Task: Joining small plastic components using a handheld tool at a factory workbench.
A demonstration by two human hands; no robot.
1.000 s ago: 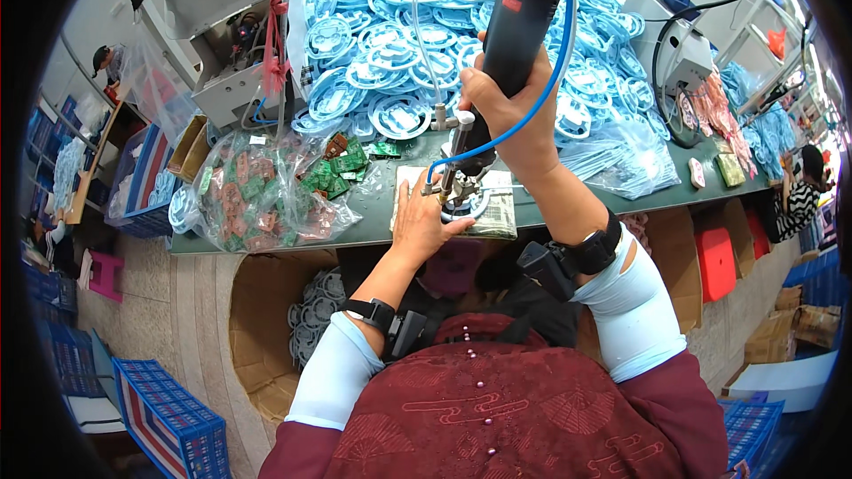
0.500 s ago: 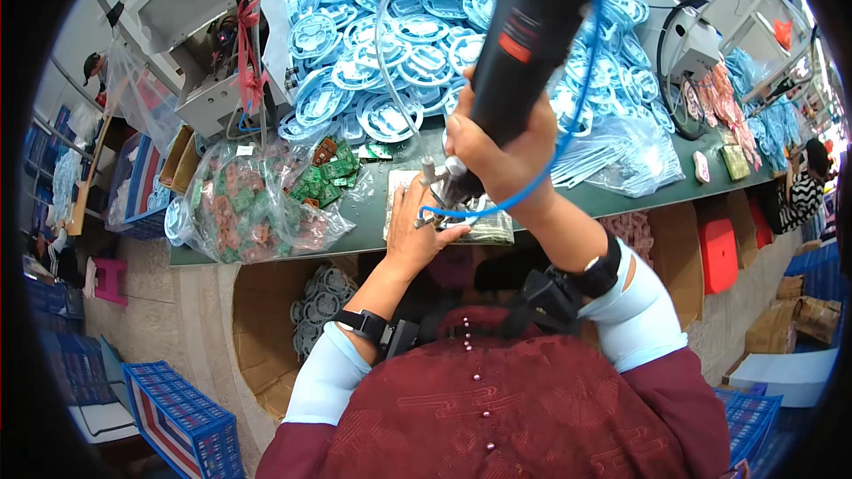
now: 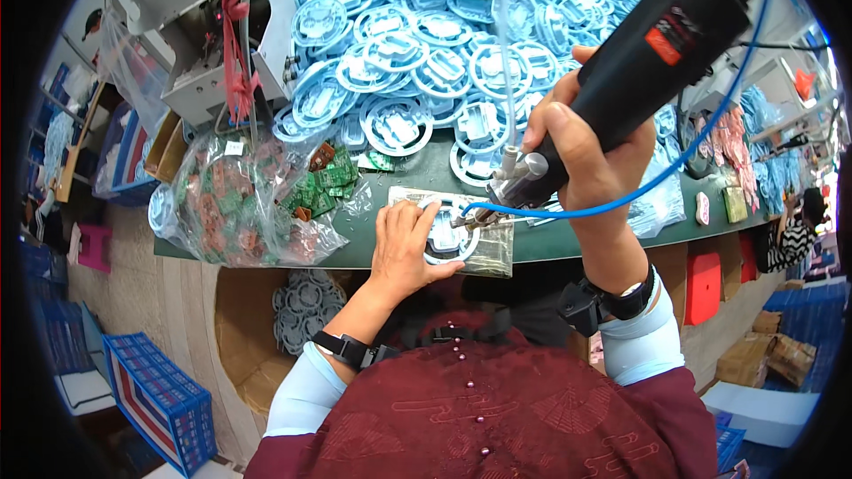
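Note:
My right hand [image 3: 590, 146] is wrapped around a black powered screwdriver [image 3: 666, 44] with an orange label, held tilted. Its metal nozzle [image 3: 519, 182] points down toward a light-blue round plastic part [image 3: 446, 232]. A blue hose [image 3: 657, 182] curves from the tool to the nozzle end. My left hand [image 3: 404, 244] grips the round part at its left rim, fingers above and thumb below. Under the part lies a flat pad wrapped in clear film [image 3: 493, 248]. Whether the bit touches the part is hard to tell.
A large heap of light-blue round parts [image 3: 435, 27] covers the back of the green table [image 3: 373, 179]. Bags of circuit boards [image 3: 240, 200] lie at the left, near a grey machine [image 3: 209, 62]. Below the table edge, a cardboard box [image 3: 244, 324] holds more parts.
The screwdriver and my right hand have swung right and tilted over, uncovering the round part. My left hand stays on the part, and the view has shifted slightly.

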